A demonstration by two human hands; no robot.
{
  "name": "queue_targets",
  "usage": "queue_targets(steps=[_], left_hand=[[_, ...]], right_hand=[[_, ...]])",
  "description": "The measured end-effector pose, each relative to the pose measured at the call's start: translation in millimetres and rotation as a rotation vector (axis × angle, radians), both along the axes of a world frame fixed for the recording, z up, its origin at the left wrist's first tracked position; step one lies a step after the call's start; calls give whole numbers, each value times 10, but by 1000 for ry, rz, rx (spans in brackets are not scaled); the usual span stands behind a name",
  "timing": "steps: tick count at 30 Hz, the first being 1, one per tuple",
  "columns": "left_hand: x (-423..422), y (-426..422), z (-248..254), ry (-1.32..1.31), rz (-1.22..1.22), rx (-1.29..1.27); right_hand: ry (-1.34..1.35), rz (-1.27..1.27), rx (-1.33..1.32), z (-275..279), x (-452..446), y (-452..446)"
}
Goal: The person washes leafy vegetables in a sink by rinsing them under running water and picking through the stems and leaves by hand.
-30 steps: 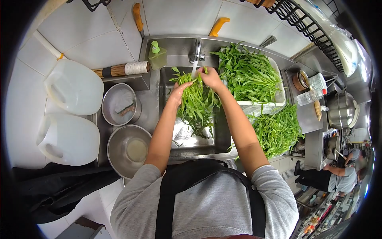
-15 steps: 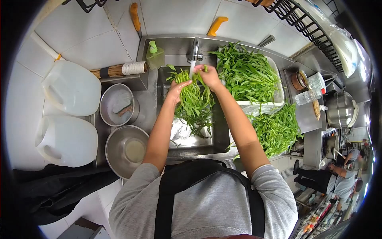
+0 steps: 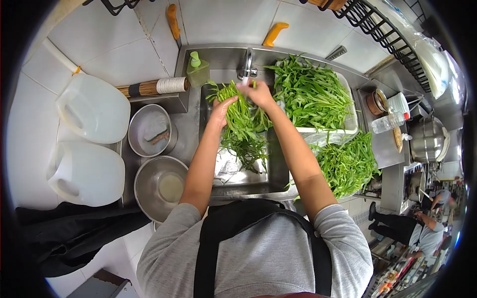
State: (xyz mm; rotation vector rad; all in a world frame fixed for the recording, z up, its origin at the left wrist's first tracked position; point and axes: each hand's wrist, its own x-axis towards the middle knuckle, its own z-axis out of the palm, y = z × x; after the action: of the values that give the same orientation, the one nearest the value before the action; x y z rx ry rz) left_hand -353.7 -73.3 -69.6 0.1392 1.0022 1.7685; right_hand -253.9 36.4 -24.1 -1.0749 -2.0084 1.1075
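Left of the faucet [image 3: 248,63], the left hand [image 3: 220,112] grips the bunch of greens [image 3: 240,114], which hangs between both hands over the sink [image 3: 238,187]. Under the faucet, the right hand [image 3: 257,93] is at its stems, fingers curled, their hold unclear. Right of the faucet, a heaped white basket [image 3: 351,107] crowds the sink's edge; bare basin shows below the greens.

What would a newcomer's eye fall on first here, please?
Probably the greens bunched in the left hand over the sink, with the right hand under the tap. Next, perhaps, the bright green heap filling the white tub beside the sink.
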Motion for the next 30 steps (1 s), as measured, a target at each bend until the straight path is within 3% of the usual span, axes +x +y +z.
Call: queue_targets(steps=[2, 3, 7, 8, 10, 14, 17, 20, 22, 25, 30], left_hand=[[-24, 91, -213, 23, 12, -15], [-50, 144, -361, 64, -30, -36], [-55, 5, -131, 64, -56, -54], [-72, -31, -107, 48, -112, -6], [-67, -46, -143, 35, -25, -48], [-160, -50, -361, 110, 88, -62], [-135, -34, -282, 90, 70, -102], [-77, 7, -120, 140, 33, -57], [-70, 26, -45, 149, -6, -43], [-27, 57, 18, 194, -27, -55], [-10, 44, 56, 179, 7, 41]], right_hand=[[-106, 287, -17, -16, 104, -51], [35, 310, -25, -51, 134, -39], [287, 59, -252, 213, 343, 49], [273, -18, -442, 296, 423, 131], [394, -16, -456, 438, 538, 225], [372, 72, -422, 653, 656, 279], [192, 146, -543, 600, 621, 192], [-12, 211, -512, 381, 513, 103], [100, 322, -434, 52, 407, 68], [-112, 375, -239, 79, 339, -125], [-74, 423, -23, -83, 308, -198]])
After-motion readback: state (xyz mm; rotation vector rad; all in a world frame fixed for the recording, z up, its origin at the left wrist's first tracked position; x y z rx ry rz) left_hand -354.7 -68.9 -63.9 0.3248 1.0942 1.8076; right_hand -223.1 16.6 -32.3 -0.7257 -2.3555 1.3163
